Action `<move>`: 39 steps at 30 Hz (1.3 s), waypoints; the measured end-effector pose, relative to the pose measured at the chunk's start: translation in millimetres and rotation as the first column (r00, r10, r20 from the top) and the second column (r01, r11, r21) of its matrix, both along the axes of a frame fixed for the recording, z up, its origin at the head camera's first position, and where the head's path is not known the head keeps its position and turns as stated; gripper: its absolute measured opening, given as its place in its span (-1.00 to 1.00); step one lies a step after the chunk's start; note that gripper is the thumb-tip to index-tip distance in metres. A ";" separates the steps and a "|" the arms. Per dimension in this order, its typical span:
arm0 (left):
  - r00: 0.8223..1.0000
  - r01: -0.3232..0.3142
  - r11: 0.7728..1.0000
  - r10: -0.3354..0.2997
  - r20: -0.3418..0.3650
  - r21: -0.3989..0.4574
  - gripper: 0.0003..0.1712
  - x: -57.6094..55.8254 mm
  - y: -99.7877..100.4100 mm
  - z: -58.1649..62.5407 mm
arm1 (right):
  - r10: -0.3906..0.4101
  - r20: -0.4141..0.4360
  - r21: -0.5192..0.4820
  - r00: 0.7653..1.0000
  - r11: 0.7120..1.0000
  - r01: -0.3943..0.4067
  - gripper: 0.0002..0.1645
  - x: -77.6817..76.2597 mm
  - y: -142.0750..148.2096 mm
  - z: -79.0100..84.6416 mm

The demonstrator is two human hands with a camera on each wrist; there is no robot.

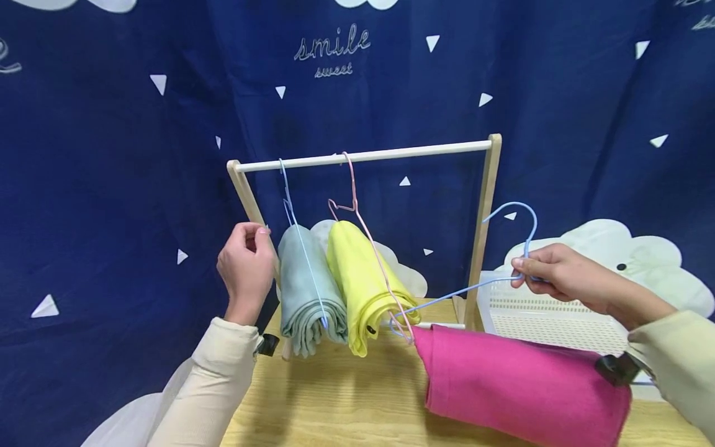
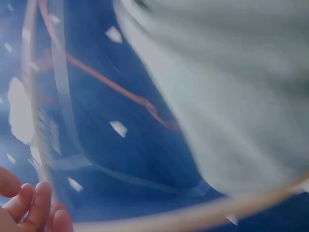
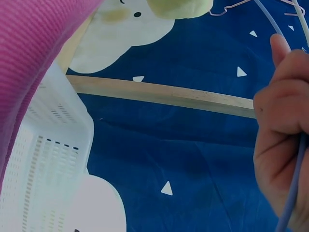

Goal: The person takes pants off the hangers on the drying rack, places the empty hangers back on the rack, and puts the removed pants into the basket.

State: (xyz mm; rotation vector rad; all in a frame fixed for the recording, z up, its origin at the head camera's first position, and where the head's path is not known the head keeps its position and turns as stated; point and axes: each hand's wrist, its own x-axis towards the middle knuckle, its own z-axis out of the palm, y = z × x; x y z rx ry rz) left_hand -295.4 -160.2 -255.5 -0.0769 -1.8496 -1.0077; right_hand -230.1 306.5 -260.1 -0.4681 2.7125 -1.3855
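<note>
Nearest me, the magenta cloth [image 1: 525,385] hangs low at right over the tabletop [image 1: 335,403], apparently draped over the lower bar of the blue hanger [image 1: 469,289]; its far-side support is hidden. Should handle soft and floppy, fairly light, not fragile; I expect swing, maybe some sliding along the thin bar if tilted. Best hold: the hanger's neck, just under the hook, hook left free. My right hand [image 1: 558,273] has it about there, thumb and fingers closed round the wire.

Looks: folded thick, plain bright magenta, neat edge at its left end; fine ribbing in the right wrist view. Hanger is thin, pale blue, hook up, slanting down left; its lower end is near the pink hanger [image 1: 371,239], contact unclear.

My left hand [image 1: 242,273] is raised beside the rack [image 1: 363,157], fingers loosely curled, nothing visible in them; left wrist view is blurred. White basket [image 1: 558,326] sits behind the magenta cloth. On the rack: yellow cloth [image 1: 363,273], grey-green cloth [image 1: 307,273]. Navy curtain [image 1: 112,217] behind everything.
</note>
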 end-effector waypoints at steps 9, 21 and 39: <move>0.945 0.287 0.941 -0.308 -0.107 -0.179 -0.89 50.7 57.4 1.3 | -0.015 -0.009 0.009 1.000 1.000 0.015 -0.56 3.5 1.1 -2.4; 0.806 0.559 0.775 -0.591 -0.027 -0.294 -0.90 86.4 81.0 -20.2 | -0.016 -0.019 0.014 1.000 1.000 0.016 -0.56 5.7 5.9 -6.3; 0.706 0.651 0.503 -0.677 0.210 -0.569 -0.94 131.4 138.3 -122.9 | 0.012 -0.030 0.019 0.999 1.000 -0.012 -0.58 7.0 12.6 -9.7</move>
